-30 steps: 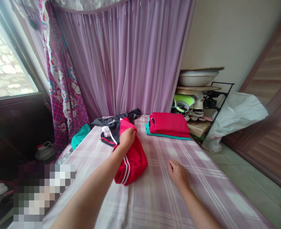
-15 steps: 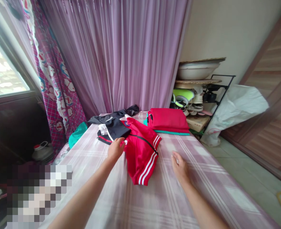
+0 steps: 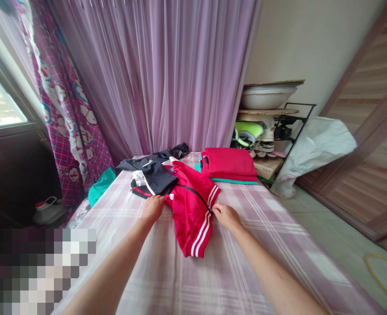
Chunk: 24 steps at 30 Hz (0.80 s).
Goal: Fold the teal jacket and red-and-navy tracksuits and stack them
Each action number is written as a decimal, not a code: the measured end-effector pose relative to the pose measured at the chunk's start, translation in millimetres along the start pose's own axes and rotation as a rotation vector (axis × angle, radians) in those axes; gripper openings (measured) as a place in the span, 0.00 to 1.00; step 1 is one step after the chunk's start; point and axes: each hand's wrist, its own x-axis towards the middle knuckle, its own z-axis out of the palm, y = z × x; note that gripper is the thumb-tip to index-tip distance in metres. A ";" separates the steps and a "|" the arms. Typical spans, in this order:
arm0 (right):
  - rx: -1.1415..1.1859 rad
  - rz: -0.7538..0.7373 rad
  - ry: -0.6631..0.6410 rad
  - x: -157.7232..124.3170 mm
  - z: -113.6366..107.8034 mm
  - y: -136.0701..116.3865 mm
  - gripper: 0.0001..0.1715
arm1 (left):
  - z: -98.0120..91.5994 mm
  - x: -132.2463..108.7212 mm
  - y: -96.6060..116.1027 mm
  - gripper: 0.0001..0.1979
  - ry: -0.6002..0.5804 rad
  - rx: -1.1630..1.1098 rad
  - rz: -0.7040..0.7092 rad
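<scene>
A red and black jacket (image 3: pixel 190 218) lies spread on the bed, its black zipper running across the red front and white stripes along the hem. My left hand (image 3: pixel 153 207) is closed at the jacket's left side, just below the dark part, gripping its edge. At the hem, by the zipper's lower end, my right hand (image 3: pixel 226 215) pinches the fabric between thumb and fingers. Behind the jacket lies a dark garment (image 3: pixel 137 162) with white stripes. A folded red cloth (image 3: pixel 231 162) rests on a green one (image 3: pixel 242 181) to the right.
The plaid bed sheet (image 3: pixel 246 271) lies beneath everything. Purple curtains (image 3: pixel 180 78) hang at the far edge. A shoe rack (image 3: pixel 293 144) with a white basin (image 3: pixel 269 97) on top and a white sack (image 3: pixel 314 148) stand to the right. A teal cloth (image 3: pixel 102 187) hangs at the left edge.
My right hand has moved left from above the sheet and taken hold of the jacket's hem. My left hand has shifted slightly down along the jacket's edge.
</scene>
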 end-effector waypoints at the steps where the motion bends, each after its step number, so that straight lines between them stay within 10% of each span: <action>1: -0.023 0.011 0.020 1.1 -2.1 2.1 0.16 | -2.6 -3.6 -1.5 0.16 0.007 0.005 0.004; 14: -0.128 0.092 0.096 37.4 -16.1 -7.2 0.32 | -34.2 -123.1 -84.5 0.15 -0.022 -0.039 -0.045; 19: -0.154 0.171 0.020 71.3 -15.7 -1.3 0.34 | -15.8 -127.7 -98.2 0.20 0.017 -0.193 -0.413; 24: -0.246 0.172 -0.039 89.0 -10.4 -1.6 0.30 | -0.2 -97.8 -84.9 0.46 0.152 -0.175 -0.597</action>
